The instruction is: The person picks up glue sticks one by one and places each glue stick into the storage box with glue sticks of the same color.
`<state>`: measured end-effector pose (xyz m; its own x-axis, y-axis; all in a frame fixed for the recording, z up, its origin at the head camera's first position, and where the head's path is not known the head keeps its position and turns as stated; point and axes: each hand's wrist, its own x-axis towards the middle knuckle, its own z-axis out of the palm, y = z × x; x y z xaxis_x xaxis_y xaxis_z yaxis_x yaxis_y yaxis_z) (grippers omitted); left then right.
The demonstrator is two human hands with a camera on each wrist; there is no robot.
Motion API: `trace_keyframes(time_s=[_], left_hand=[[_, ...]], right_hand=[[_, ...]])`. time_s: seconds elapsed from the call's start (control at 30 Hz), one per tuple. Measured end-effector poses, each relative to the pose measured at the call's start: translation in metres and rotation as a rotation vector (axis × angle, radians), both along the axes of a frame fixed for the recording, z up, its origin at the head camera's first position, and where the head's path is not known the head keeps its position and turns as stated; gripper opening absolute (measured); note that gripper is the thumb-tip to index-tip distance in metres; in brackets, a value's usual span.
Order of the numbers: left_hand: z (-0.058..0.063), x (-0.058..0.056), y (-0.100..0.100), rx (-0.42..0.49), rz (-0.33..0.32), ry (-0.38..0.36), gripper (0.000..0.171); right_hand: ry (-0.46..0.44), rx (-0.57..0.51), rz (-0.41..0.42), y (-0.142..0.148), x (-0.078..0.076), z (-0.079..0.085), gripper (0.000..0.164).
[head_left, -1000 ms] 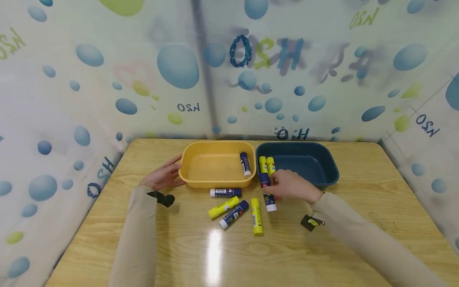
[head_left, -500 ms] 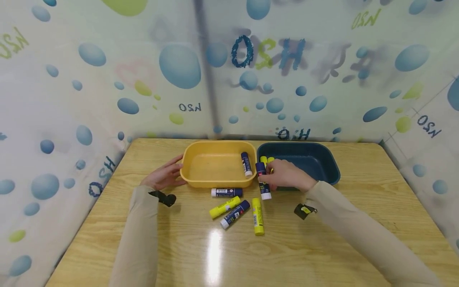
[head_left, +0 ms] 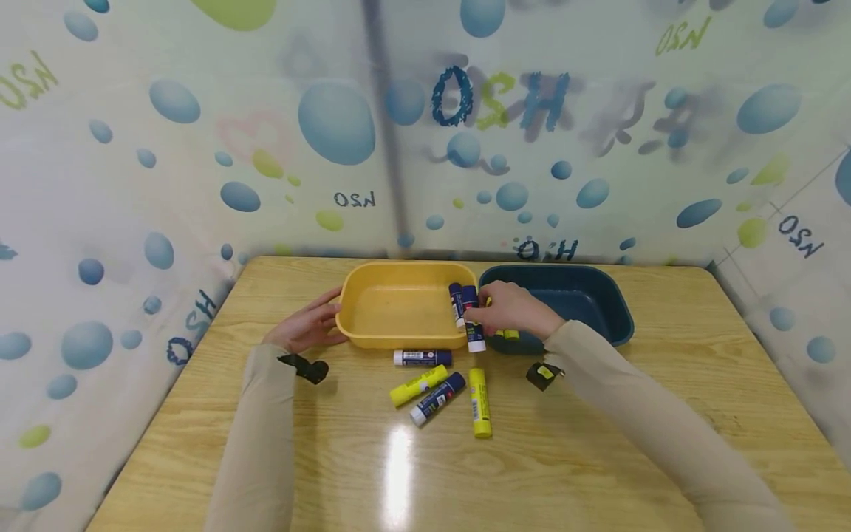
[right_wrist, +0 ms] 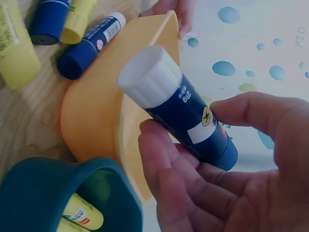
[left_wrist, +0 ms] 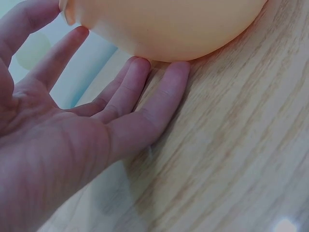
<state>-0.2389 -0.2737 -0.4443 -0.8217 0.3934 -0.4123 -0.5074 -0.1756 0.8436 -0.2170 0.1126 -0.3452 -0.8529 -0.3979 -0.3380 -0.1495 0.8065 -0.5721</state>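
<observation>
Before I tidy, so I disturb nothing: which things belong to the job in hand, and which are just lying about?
Job, apparently:
held blue glue stick
yellow tub with its blue stick
dark blue tub with its yellow sticks
four loose sticks

Only surroundings:
table
printed backdrop
I see nothing stray.

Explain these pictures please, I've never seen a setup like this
There's no machine: just a person's bare left hand and right hand. The wide picture looks down from the person's head; the two close ones look out from each wrist. On the wooden table sit a yellow bin and a dark bin, side by side. In front lie two yellow glue sticks and two blue glue sticks. The left hand touches the yellow bin's side, while the right hand holds another blue glue stick.
</observation>
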Motion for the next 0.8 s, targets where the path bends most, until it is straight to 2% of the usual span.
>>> trace_keyframes(time_s=[0.4,0.8], left_hand=[[0.0,0.0,0.0,-0.001,-0.012,0.007,0.056],[0.0,0.001,0.001,0.0,-0.015,0.017,0.056]], right_hand=[[0.015,-0.021,-0.044,-0.018,-0.021,0.001,0.034],[-0.018,-0.074,-0.11,-0.031,-0.041,-0.002,0.033]])
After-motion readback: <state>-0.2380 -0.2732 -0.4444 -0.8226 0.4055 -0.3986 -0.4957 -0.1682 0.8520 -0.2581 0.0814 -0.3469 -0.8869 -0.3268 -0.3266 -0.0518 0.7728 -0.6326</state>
